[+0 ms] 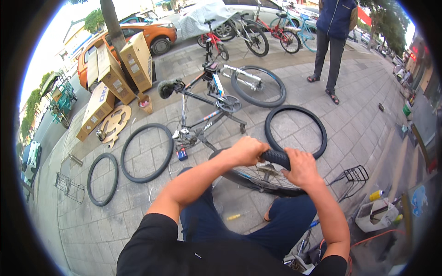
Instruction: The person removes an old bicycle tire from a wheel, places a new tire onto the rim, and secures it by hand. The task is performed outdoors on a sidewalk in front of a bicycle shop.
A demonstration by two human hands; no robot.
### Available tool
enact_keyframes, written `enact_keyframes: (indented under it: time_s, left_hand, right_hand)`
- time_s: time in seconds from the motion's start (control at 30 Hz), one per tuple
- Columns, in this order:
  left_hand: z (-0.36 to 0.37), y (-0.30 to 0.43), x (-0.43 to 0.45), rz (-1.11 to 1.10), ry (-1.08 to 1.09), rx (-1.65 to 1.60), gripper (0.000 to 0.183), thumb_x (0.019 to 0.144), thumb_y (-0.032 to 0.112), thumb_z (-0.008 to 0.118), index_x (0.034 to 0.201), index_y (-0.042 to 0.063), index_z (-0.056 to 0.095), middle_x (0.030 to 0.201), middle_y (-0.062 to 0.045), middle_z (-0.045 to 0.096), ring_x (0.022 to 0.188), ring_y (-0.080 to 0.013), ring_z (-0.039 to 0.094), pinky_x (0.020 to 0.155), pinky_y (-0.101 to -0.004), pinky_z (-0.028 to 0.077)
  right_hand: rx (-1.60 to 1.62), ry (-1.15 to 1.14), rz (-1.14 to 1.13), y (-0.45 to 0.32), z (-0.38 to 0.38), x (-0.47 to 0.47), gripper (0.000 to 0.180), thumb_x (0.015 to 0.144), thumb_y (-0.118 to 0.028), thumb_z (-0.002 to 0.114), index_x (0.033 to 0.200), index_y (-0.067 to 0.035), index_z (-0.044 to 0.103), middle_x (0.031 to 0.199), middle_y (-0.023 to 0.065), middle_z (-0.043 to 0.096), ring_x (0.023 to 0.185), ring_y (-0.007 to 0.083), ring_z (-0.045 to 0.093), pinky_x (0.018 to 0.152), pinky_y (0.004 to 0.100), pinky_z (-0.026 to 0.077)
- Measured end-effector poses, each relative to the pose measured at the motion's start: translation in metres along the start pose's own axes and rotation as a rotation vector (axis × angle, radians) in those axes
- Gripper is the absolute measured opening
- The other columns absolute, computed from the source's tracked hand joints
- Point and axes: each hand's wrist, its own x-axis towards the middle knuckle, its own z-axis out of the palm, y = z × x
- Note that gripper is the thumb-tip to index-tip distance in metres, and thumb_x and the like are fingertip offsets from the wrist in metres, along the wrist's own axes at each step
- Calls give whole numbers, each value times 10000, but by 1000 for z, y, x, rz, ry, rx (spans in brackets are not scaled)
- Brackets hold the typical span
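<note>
Both hands grip the black tire (276,157) of a bicycle rear wheel that lies tilted between the knees, its spokes and sprocket cluster (268,169) showing. My left hand (249,150) is closed over the tire's upper edge. Just right of it, my right hand (302,166) has its fingers over the same tire, the thumb on the inner side. Beyond the hands a black bicycle frame (203,120) lies on the paving, without its rear wheel. Its front wheel (259,86) is attached to the fork. A loose tire (296,131) lies close beyond my right hand.
Two more loose tires (147,153) (103,179) lie at the left. Cardboard boxes (114,74) lean by a tree. A person (333,45) stands ahead. At the right are a black rear rack (355,174), a white plastic container (376,215) and an orange hose (376,234). A yellow-handled tool (233,217) lies between the feet.
</note>
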Motion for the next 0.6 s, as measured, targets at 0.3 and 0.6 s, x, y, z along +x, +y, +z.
enact_keyframes:
  time_s: [0.3, 0.6]
  left_hand:
    - [-3, -2, -1, -133, -81, -76, 342, 777, 249, 895, 1055, 97, 766, 931, -179, 773, 935, -425, 742, 823, -515, 578]
    - [85, -54, -80, -194, 570, 54, 403, 837, 123, 788, 1228, 78, 701, 1093, -144, 742, 1030, -384, 719, 897, -493, 566]
  right_hand:
    - [73, -73, -26, -29, 9, 40, 397, 849, -274, 824, 1101, -59, 603, 984, 171, 740, 929, 409, 763, 813, 532, 594]
    - [35, 17, -127, -18, 23, 29, 458, 793, -247, 886, 1075, -55, 581, 1006, 160, 691, 961, 386, 719, 825, 511, 571]
